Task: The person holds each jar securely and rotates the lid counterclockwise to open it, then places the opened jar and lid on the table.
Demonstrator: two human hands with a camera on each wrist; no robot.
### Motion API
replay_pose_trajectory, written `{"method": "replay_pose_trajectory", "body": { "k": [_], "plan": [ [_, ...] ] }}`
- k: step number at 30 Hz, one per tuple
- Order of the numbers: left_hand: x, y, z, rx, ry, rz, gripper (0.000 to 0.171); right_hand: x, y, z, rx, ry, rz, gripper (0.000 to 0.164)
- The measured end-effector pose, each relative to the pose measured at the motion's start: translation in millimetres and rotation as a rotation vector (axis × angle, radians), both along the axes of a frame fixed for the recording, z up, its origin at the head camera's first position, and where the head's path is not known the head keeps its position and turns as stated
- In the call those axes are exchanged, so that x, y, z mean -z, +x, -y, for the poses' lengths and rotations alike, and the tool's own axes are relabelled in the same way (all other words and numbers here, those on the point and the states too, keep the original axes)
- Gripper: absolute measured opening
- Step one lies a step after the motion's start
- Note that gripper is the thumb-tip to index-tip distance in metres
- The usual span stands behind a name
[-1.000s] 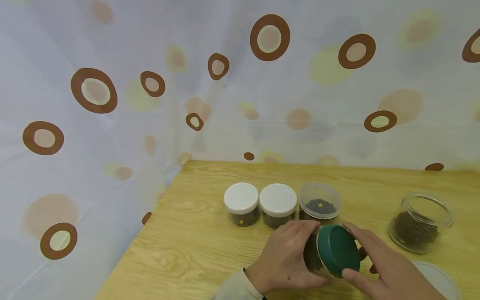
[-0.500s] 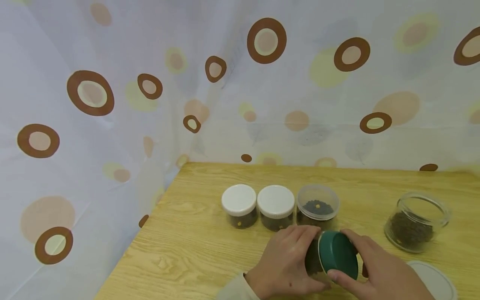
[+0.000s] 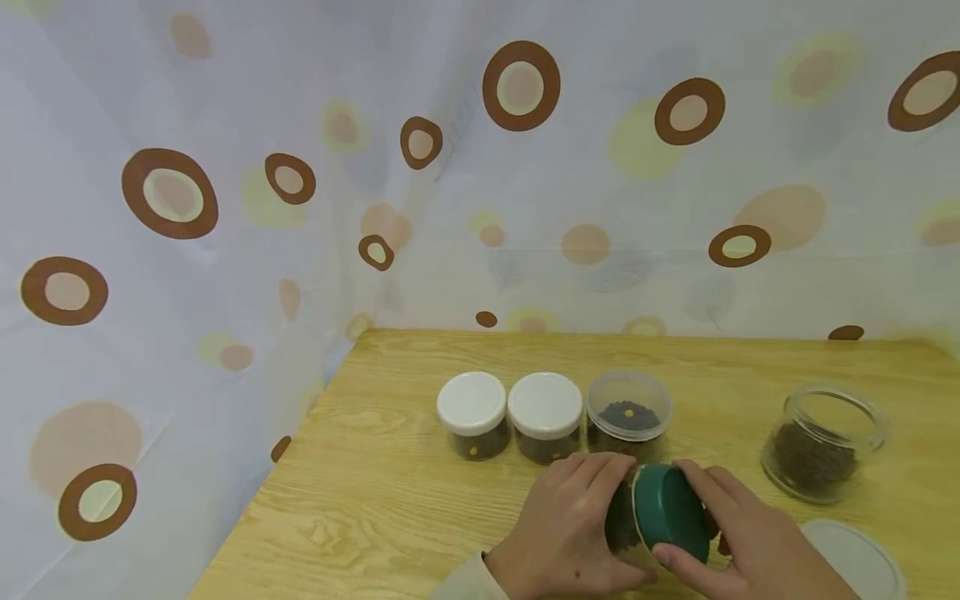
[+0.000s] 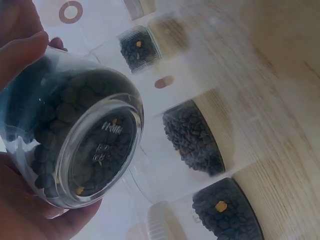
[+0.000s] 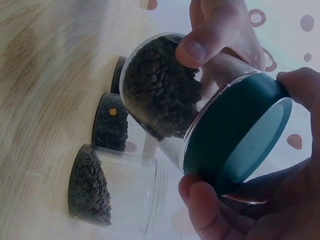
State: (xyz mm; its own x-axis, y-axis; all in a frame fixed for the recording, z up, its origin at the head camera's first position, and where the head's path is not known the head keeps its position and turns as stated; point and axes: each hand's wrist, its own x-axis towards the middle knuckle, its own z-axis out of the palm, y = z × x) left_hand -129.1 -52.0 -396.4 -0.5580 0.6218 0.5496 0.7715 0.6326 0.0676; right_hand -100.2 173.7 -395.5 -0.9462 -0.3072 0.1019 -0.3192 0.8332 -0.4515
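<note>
Green-lidded jar (image 5: 157, 85) is tilted above the wood-grain desk (image 3: 337, 500); left fingers (image 3: 606, 477) curl round it, right fingers (image 3: 711, 490) pinch its lid (image 3: 675, 512); behind is a white ring-patterned sheet (image 3: 600, 58)

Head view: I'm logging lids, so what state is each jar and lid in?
Green-lidded jar: lid on, held tilted.
Left white-lidded jar: lid on.
Right white-lidded jar: lid on.
Clear jar beside it: lidless, partly filled.
Rightmost jar: lidless, partly filled.
Loose lid: lying flat.
</note>
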Motion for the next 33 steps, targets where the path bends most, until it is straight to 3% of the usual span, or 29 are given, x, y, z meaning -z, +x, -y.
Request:
{"method": "replay_pose_trajectory", "body": {
  "k": [3, 8, 12, 15, 19, 25, 33],
  "plan": [
    [1.0, 0.7, 0, -0.012, 0.009, -0.028, 0.091, 3.1, -0.2, 0, -0.039, -0.020, -0.038, 0.079],
    [0.7, 1.1, -3, -0.017, 0.002, -0.062, 0.088, 5.5, 0.6, -3, -0.030, -0.030, -0.070, 0.083],
    [-1.3, 0.2, -4, 0.011, 0.000, -0.052, 0.085, 8.7, 0.0, -7, -0.073, -0.065, -0.245, 0.093],
    [-2.2, -0.7, -1, 0.036, -0.012, -0.018, 0.085, 10.6, -4.7, -10, -0.188, -0.072, -0.421, 0.103],
    [-2.6, -0.7, 4, 0.052, -0.044, 0.007, 0.086, 10.4, -11.6, -13, -0.331, -0.061, -0.532, 0.110],
    [-3.6, 0.3, 7, 0.042, -0.046, -0.010, 0.088, 9.1, -12.2, -11, -0.331, -0.041, -0.531, 0.110],
    [-6.2, 1.4, 9, 0.032, -0.036, 0.050, 0.089, 4.0, -4.3, -6, -0.220, -0.032, -0.375, 0.113]
  ]
}}
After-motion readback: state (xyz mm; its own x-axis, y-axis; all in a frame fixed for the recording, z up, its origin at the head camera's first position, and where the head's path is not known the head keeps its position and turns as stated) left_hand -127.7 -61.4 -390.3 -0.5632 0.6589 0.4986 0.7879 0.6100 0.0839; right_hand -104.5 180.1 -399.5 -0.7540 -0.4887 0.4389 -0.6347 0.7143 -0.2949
